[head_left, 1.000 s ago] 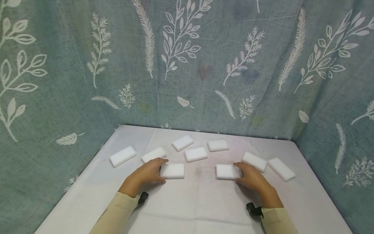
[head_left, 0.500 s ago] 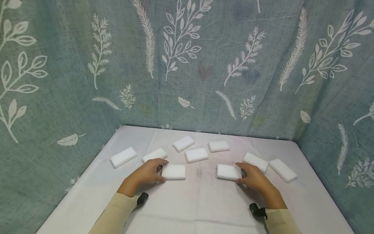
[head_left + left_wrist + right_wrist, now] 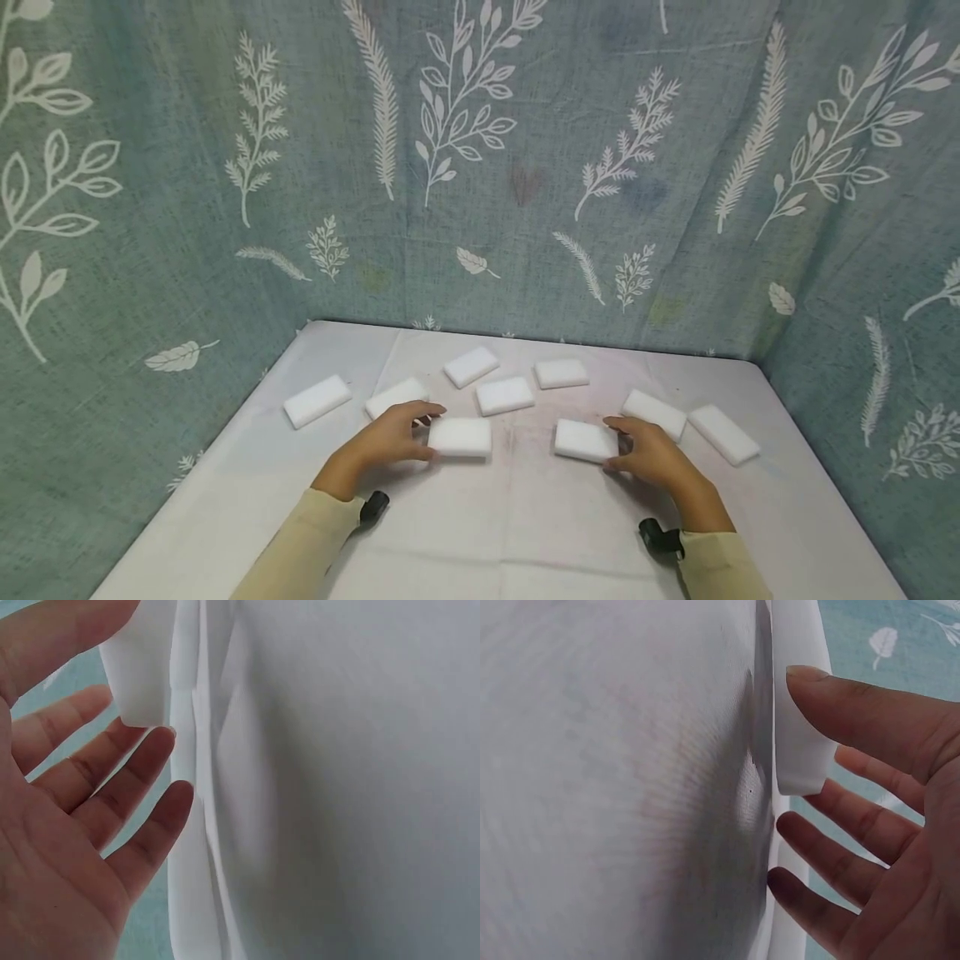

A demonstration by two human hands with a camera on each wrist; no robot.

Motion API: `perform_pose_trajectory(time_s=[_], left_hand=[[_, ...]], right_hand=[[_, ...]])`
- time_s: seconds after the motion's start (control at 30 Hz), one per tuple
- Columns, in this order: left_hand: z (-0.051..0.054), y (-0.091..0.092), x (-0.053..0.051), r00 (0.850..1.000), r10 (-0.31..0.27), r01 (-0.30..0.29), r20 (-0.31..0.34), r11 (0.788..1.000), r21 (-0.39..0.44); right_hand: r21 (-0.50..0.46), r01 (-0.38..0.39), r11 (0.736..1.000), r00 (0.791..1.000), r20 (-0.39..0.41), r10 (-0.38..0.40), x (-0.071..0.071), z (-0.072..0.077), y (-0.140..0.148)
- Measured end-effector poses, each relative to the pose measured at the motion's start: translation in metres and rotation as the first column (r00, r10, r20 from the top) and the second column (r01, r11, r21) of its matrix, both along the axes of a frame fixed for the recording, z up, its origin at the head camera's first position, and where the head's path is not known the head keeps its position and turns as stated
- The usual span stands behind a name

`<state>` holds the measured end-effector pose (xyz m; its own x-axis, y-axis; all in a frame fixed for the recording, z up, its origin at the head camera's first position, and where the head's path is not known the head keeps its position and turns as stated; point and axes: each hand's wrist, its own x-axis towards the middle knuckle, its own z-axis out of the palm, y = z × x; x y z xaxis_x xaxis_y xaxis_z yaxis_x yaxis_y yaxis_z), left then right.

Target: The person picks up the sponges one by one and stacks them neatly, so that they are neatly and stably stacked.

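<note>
Observed from inside the room, clock positions taken from the worktop's [image 3: 502, 508] middle, twelve o'clock being away from the person.

Nine white blocks were counted. At nine o'clock, the left hand [image 3: 392, 435] pinched the outer end of one block [image 3: 461, 438] between thumb and finger, remaining fingers spread and partly bent. At three o'clock, the right hand [image 3: 647, 454] held a second block [image 3: 587, 441] likewise by its outer end, grip only as wide as the block. The two held blocks faced each other across a clear gap, not touching. Both appeared just off the surface in the wrist views; the head view did not settle this.

Seven blocks lay unheld beyond: one at ten o'clock [image 3: 317, 402], one partly behind the left hand [image 3: 397, 395], one at eleven [image 3: 471, 367], one at twelve [image 3: 505, 396], one towards one [image 3: 561, 373], one at two [image 3: 654, 414] and one between two and three [image 3: 723, 434].

Finding on progress: in this inspector's judgement, an early stage. Two blocks were gripped, neither released; none was stacked or joined, and seven were left at mixed angles.
</note>
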<state>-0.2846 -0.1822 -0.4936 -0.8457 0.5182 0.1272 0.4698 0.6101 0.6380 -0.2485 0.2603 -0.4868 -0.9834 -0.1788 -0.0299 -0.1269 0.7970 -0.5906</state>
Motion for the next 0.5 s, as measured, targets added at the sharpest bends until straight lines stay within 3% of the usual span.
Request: perform_pose_trajectory(time_s=[0.27, 0.5], left_hand=[[0.002, 0.030, -0.001, 0.999, -0.046, 0.048, 0.023, 0.996, -0.076], [0.000, 0.052, -0.003, 0.996, -0.081, 0.083, 0.028, 0.995, -0.061]], right_hand=[[-0.019, -0.008, 1.000, 1.000, -0.015, 0.007, -0.004, 0.001, 0.001], [-0.013, -0.010, 1.000, 1.000, -0.022, 0.010, -0.013, 0.002, -0.004]])
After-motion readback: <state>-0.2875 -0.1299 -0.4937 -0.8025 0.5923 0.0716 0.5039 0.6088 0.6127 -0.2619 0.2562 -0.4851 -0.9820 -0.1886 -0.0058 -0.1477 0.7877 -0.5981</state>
